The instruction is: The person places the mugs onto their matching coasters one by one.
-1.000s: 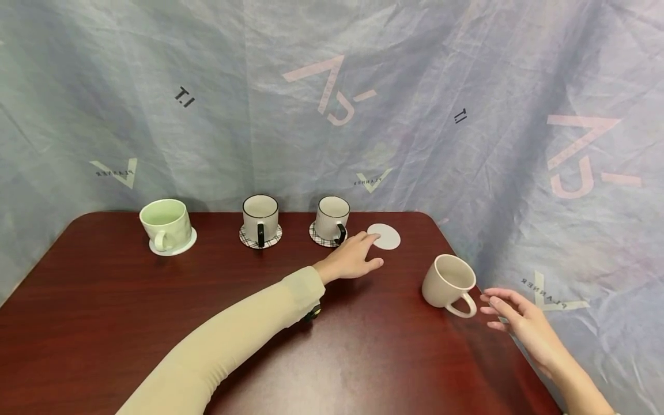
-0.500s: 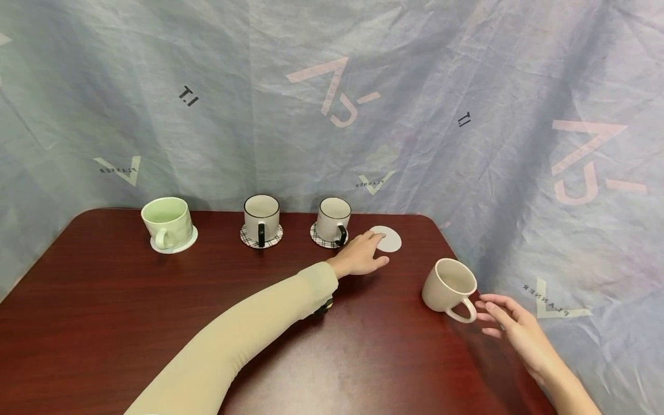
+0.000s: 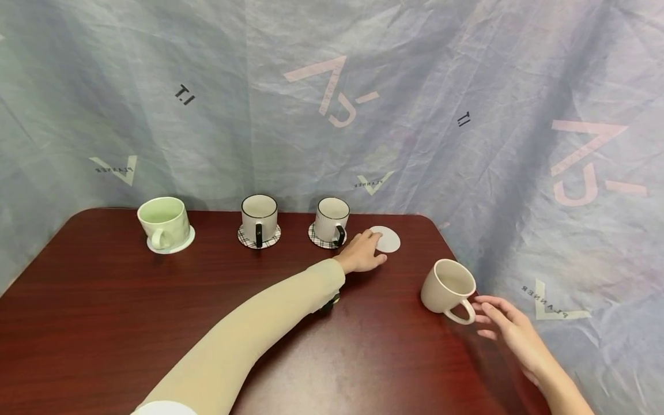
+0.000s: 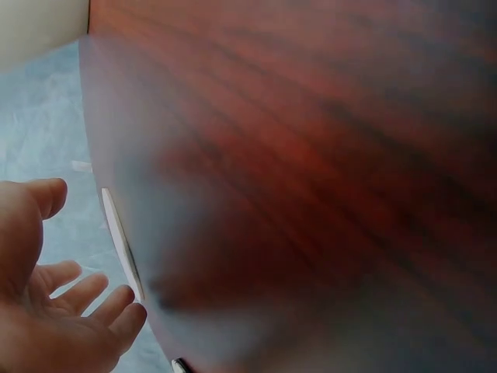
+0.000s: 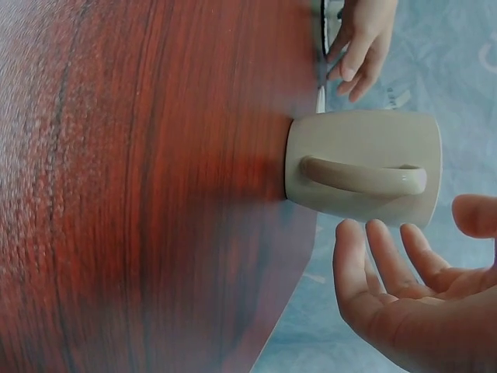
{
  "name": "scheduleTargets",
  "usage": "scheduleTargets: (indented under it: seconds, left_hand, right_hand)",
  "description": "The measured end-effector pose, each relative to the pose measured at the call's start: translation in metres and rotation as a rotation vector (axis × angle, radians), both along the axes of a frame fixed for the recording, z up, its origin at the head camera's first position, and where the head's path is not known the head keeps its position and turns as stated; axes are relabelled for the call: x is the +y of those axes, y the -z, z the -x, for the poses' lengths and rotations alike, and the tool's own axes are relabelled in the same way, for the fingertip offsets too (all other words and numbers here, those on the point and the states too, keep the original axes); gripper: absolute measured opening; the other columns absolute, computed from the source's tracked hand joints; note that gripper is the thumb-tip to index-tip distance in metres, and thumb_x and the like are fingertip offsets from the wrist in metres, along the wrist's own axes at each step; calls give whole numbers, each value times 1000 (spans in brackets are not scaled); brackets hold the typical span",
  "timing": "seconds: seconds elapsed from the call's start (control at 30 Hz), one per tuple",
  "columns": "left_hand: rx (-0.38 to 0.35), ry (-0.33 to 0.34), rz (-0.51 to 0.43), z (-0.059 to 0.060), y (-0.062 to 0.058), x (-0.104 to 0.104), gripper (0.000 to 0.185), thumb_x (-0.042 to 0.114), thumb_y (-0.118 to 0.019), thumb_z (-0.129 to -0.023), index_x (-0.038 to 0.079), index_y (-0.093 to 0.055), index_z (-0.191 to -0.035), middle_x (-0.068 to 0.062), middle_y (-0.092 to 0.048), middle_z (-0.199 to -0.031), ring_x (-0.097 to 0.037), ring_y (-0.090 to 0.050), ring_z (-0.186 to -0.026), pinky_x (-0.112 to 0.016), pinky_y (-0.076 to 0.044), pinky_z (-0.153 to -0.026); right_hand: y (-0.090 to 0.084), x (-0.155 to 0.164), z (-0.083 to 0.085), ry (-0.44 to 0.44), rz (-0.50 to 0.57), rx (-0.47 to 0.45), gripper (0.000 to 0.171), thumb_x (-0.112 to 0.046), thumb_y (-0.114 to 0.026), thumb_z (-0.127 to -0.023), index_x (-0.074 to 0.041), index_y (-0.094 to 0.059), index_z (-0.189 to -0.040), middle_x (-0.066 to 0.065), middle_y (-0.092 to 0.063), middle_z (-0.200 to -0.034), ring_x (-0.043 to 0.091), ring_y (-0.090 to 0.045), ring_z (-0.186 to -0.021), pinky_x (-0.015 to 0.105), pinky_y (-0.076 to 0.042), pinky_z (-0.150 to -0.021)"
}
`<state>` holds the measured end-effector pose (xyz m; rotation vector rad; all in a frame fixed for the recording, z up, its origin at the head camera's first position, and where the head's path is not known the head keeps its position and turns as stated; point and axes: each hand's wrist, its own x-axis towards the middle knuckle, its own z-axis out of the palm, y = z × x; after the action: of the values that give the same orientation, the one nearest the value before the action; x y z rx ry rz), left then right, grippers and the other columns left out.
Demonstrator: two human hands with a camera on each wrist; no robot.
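My left hand (image 3: pixel 361 252) reaches across the table with its fingertips at the left edge of a round white coaster (image 3: pixel 389 240). In the left wrist view, the fingers of this hand (image 4: pixel 58 287) are loosely bent, and the coaster (image 4: pixel 123 245) shows edge-on beside them. A beige mug (image 3: pixel 441 291) stands upright on the table nearer to me, its handle turned toward my right hand (image 3: pixel 510 331). That hand's fingers are relaxed, the fingertips close beside the handle. In the right wrist view, the mug (image 5: pixel 365 140) has nothing gripped around it, and the right fingers (image 5: pixel 353 256) lie just next to its side.
Along the back edge stand a pale green mug (image 3: pixel 165 222) on a white coaster (image 3: pixel 185 242) and two white mugs with black handles, the middle one (image 3: pixel 257 216) and the right one (image 3: pixel 331 219), on checked coasters. A printed curtain (image 3: pixel 218 144) hangs behind the dark red table (image 3: pixel 207 276).
My right hand has moved left, closer to the beige mug's handle. The left hand has shifted slightly to the right at the coaster's edge. The mugs stay in place.
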<state>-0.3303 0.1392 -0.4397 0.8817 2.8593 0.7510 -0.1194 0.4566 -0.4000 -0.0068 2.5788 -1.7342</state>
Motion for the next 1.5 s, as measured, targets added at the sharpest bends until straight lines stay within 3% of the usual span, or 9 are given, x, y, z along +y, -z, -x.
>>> scheduleTargets:
  seconds: [0.37, 0.67, 0.87, 1.1, 1.5]
  left_hand:
    - [-4, -59, 53, 13, 7, 10, 67, 39, -63, -107, 8, -42, -162, -15, -47, -157, -35, -46, -146, -42, -44, -118]
    - [19, -99, 74, 17, 5, 12, 66, 38, -68, -104, 4, -48, -157, -16, -52, -152, -33, -47, -143, -41, -45, -116]
    - [0, -113, 119, 25, 13, 15, 69, 41, -68, -103, 4, -45, -157, -15, -48, -155, -33, -43, -146, -40, -42, -119]
    - [14, -159, 91, 32, 17, 17, 76, 44, -75, -98, 1, -48, -154, -16, -51, -151, -34, -46, -144, -40, -43, -118]
    - [-28, -181, 165, 44, 20, 19, 88, 57, -74, -95, -1, -46, -155, -16, -49, -152, -33, -42, -146, -41, -38, -122]
  right_hand:
    - [2, -4, 1, 1, -27, -54, 44, -27, -47, -116, 5, -50, -145, -18, -70, -121, 5, -71, -107, 30, -62, -84]
    - [2, -5, 1, 13, -25, -74, 42, -28, -47, -116, 4, -51, -144, -19, -69, -118, 5, -70, -106, 30, -62, -84]
    - [1, -7, -1, -16, -32, -88, 48, -27, -44, -117, 10, -45, -147, -21, -69, -118, 5, -71, -109, 33, -63, -86]
    - [0, -11, -1, -45, -32, -86, 48, -28, -42, -117, 11, -45, -146, -15, -73, -119, 6, -72, -110, 35, -63, -87]
    - [4, -14, 4, -52, 26, -120, 39, -27, -43, -117, 4, -53, -139, -8, -74, -119, 19, -77, -103, 35, -64, -85]
